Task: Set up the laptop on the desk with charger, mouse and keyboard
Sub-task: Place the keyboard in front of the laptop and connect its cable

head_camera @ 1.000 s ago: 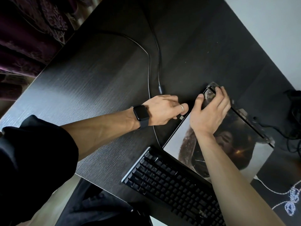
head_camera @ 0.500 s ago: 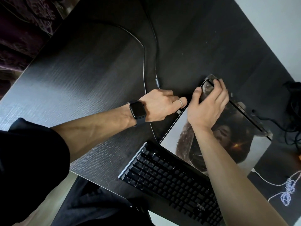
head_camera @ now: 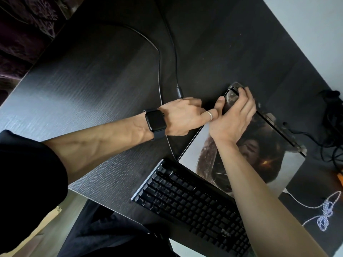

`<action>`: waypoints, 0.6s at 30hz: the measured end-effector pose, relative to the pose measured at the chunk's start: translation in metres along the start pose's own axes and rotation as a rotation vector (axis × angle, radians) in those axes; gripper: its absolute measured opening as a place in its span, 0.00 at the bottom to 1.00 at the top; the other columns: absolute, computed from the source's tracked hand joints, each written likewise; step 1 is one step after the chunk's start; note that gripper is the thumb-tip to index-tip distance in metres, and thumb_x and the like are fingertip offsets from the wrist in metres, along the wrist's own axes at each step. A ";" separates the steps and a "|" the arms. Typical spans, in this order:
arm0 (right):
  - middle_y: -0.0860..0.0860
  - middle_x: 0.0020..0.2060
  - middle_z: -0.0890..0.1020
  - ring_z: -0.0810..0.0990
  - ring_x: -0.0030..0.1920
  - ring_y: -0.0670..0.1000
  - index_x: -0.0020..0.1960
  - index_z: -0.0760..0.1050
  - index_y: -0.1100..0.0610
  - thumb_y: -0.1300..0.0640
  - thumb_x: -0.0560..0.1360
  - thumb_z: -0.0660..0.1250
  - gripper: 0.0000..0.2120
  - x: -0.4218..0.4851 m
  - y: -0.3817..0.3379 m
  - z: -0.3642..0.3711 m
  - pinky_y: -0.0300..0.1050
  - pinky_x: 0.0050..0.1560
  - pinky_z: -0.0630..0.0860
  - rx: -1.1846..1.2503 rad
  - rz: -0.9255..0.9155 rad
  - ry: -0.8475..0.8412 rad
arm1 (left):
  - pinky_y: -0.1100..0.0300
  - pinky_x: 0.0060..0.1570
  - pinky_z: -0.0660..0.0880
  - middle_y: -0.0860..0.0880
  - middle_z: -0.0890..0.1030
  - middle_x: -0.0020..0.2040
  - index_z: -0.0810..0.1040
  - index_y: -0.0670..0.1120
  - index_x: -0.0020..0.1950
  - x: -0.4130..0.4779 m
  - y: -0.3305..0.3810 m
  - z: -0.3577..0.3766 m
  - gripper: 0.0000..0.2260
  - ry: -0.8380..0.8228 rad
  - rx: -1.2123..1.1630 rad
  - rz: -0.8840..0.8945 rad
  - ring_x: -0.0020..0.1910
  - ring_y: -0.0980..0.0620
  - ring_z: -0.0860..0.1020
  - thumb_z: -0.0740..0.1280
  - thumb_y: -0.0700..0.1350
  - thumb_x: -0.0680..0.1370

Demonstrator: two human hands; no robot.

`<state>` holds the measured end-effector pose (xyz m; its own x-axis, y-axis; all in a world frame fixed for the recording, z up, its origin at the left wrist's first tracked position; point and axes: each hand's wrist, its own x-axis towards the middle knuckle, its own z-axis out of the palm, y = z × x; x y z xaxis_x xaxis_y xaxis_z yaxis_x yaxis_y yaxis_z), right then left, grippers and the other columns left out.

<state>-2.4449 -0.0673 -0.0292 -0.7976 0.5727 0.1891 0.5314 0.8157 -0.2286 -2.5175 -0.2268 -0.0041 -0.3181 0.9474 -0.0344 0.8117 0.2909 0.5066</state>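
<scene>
A closed laptop point(head_camera: 259, 160) with a picture skin on its lid lies on the dark desk point(head_camera: 92, 86). My right hand point(head_camera: 233, 117) grips its far left corner, fingers over the edge. My left hand point(head_camera: 183, 117), with a watch and a ring, is closed at the laptop's left side, its fingertips hidden against my right thumb; the plug it held earlier is out of sight. Two black cables point(head_camera: 174, 58) run from the desk's far side toward that hand. A black keyboard point(head_camera: 194, 206) lies in front of the laptop.
A tangle of black cables point(head_camera: 332, 127) sits at the right behind the laptop. A black mat with a white scribble logo point(head_camera: 323, 217) lies right of the keyboard. The desk's near edge runs just left of the keyboard. Dark patterned fabric point(head_camera: 24, 30) is beyond the desk's left edge.
My left hand has slid right along the laptop's side until it touches my right thumb; the small plug seen at its fingertips earlier is now hidden. My right hand stays on the corner.
</scene>
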 end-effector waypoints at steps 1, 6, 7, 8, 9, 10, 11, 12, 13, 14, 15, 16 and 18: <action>0.55 0.72 0.71 0.68 0.72 0.57 0.71 0.70 0.59 0.48 0.79 0.61 0.24 0.000 0.000 0.000 0.54 0.68 0.69 -0.004 0.002 -0.003 | 0.53 0.49 0.75 0.52 0.78 0.46 0.62 0.47 0.65 -0.002 -0.001 0.004 0.22 0.035 -0.024 0.004 0.55 0.47 0.71 0.62 0.34 0.74; 0.54 0.72 0.71 0.68 0.72 0.57 0.71 0.70 0.59 0.48 0.78 0.62 0.25 -0.001 0.000 -0.001 0.54 0.69 0.68 0.003 0.014 -0.020 | 0.51 0.43 0.79 0.55 0.76 0.40 0.60 0.50 0.60 -0.012 -0.009 0.017 0.21 0.089 -0.146 -0.043 0.54 0.50 0.71 0.66 0.36 0.75; 0.54 0.72 0.71 0.67 0.72 0.56 0.71 0.70 0.59 0.47 0.78 0.62 0.25 -0.001 0.000 -0.002 0.54 0.69 0.68 0.006 0.018 -0.021 | 0.52 0.44 0.78 0.55 0.78 0.41 0.62 0.50 0.62 -0.012 -0.010 0.018 0.20 0.106 -0.137 -0.033 0.54 0.50 0.72 0.66 0.38 0.76; 0.54 0.72 0.70 0.67 0.73 0.56 0.71 0.69 0.58 0.47 0.78 0.62 0.25 -0.001 0.000 -0.002 0.54 0.69 0.68 0.010 0.022 -0.022 | 0.53 0.46 0.77 0.53 0.80 0.42 0.65 0.50 0.63 -0.013 -0.013 0.021 0.18 0.142 -0.117 -0.004 0.54 0.49 0.73 0.67 0.40 0.77; 0.53 0.72 0.70 0.67 0.73 0.56 0.71 0.69 0.58 0.47 0.79 0.62 0.25 -0.001 0.001 -0.002 0.54 0.69 0.68 0.012 0.025 -0.023 | 0.54 0.48 0.75 0.53 0.81 0.44 0.70 0.49 0.63 -0.015 -0.017 0.023 0.15 0.188 -0.078 0.036 0.53 0.49 0.74 0.68 0.44 0.78; 0.53 0.72 0.70 0.67 0.73 0.56 0.72 0.69 0.58 0.47 0.79 0.62 0.25 -0.001 0.001 -0.002 0.53 0.70 0.67 0.016 0.029 -0.024 | 0.55 0.48 0.74 0.52 0.82 0.46 0.76 0.48 0.61 -0.017 -0.023 0.027 0.11 0.237 -0.015 0.068 0.52 0.49 0.75 0.67 0.48 0.79; 0.53 0.72 0.70 0.67 0.73 0.56 0.72 0.69 0.58 0.47 0.79 0.62 0.25 -0.001 0.001 -0.002 0.52 0.70 0.66 0.018 0.030 -0.022 | 0.55 0.49 0.73 0.52 0.82 0.48 0.79 0.48 0.58 -0.019 -0.029 0.031 0.11 0.284 0.045 0.077 0.52 0.49 0.75 0.66 0.51 0.79; 0.53 0.72 0.70 0.67 0.73 0.56 0.72 0.70 0.58 0.47 0.79 0.62 0.25 0.000 0.001 -0.001 0.51 0.70 0.65 0.022 0.031 -0.017 | 0.55 0.48 0.74 0.51 0.82 0.49 0.82 0.48 0.55 -0.021 -0.034 0.036 0.12 0.324 0.084 0.070 0.51 0.48 0.76 0.65 0.53 0.79; 0.53 0.72 0.71 0.67 0.73 0.56 0.71 0.70 0.58 0.47 0.79 0.62 0.25 0.000 0.000 0.001 0.50 0.70 0.64 0.024 0.031 -0.013 | 0.54 0.47 0.74 0.50 0.81 0.49 0.83 0.48 0.53 -0.023 -0.037 0.040 0.12 0.368 0.102 0.055 0.49 0.47 0.77 0.65 0.54 0.79; 0.53 0.73 0.71 0.67 0.73 0.56 0.72 0.70 0.58 0.47 0.79 0.62 0.25 0.000 0.001 0.001 0.49 0.71 0.62 0.026 0.031 -0.011 | 0.54 0.46 0.73 0.49 0.81 0.48 0.83 0.48 0.52 -0.024 -0.038 0.045 0.12 0.408 0.109 0.045 0.46 0.47 0.77 0.65 0.54 0.79; 0.53 0.73 0.71 0.67 0.73 0.56 0.72 0.70 0.58 0.46 0.79 0.61 0.25 0.000 0.001 0.001 0.48 0.72 0.61 0.029 0.034 -0.011 | 0.55 0.46 0.72 0.49 0.80 0.47 0.83 0.48 0.51 -0.025 -0.036 0.048 0.12 0.434 0.115 0.035 0.45 0.47 0.77 0.64 0.53 0.80; 0.53 0.73 0.71 0.67 0.73 0.55 0.72 0.70 0.58 0.46 0.79 0.61 0.25 0.000 0.001 0.001 0.46 0.72 0.60 0.032 0.036 -0.011 | 0.55 0.46 0.71 0.49 0.80 0.46 0.83 0.47 0.50 -0.025 -0.033 0.051 0.12 0.453 0.120 0.018 0.44 0.47 0.77 0.63 0.52 0.81; 0.53 0.73 0.70 0.67 0.73 0.55 0.72 0.70 0.58 0.46 0.79 0.61 0.25 -0.001 0.000 0.002 0.46 0.72 0.60 0.032 0.042 -0.017 | 0.54 0.45 0.72 0.50 0.80 0.45 0.83 0.47 0.49 -0.026 -0.027 0.053 0.13 0.493 0.104 -0.042 0.43 0.47 0.77 0.62 0.52 0.83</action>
<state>-2.4447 -0.0676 -0.0311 -0.7797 0.6048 0.1623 0.5554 0.7876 -0.2669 -2.5048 -0.2525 -0.0625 -0.5244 0.7663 0.3712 0.8300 0.3627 0.4238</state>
